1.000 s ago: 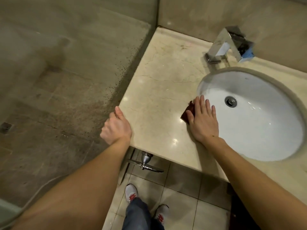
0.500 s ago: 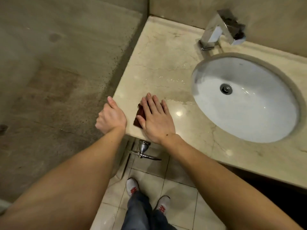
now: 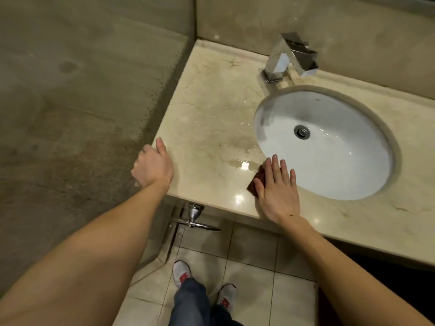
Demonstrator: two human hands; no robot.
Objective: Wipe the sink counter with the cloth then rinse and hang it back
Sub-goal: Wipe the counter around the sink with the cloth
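Two hands on the bench (image 3: pixel 211 95). Right hand (image 3: pixel 277 191) spread flat, pressing the dark red cloth (image 3: pixel 257 180) down beside the sink (image 3: pixel 329 147) rim. Left hand (image 3: pixel 153 167) loosely curled, empty, gripping the left bench edge. Wet patch (image 3: pixel 235 158) lying just left of cloth; sweep leftward likely next.

Both forearms are seen bare, with no sleeves, watch or rings visible on the left hand (image 3: pixel 153 167) or the right hand (image 3: pixel 277 191). Blue denim trousers (image 3: pixel 190 302) are worn. White trainers (image 3: pixel 181 272) with red markings on the uppers are worn on both feet.
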